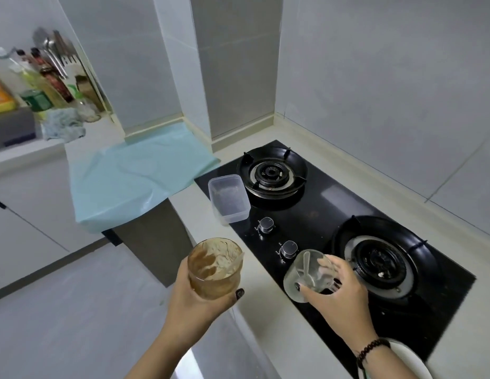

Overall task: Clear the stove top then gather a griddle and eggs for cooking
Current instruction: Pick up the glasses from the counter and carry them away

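Observation:
A black two-burner stove top is set into the pale counter. My left hand grips a glass smeared with brown residue, held off the counter's front edge. My right hand is closed on the rim of a clear glass cup with a plastic spoon inside, at the stove's front edge beside the near burner. A clear plastic container stands at the stove's left edge by the far burner. No griddle or eggs are in view.
Two control knobs sit between the burners. A light blue sheet covers the counter to the left. Bottles, utensils and a cloth crowd the far left shelf. A white plate rim shows at the bottom right.

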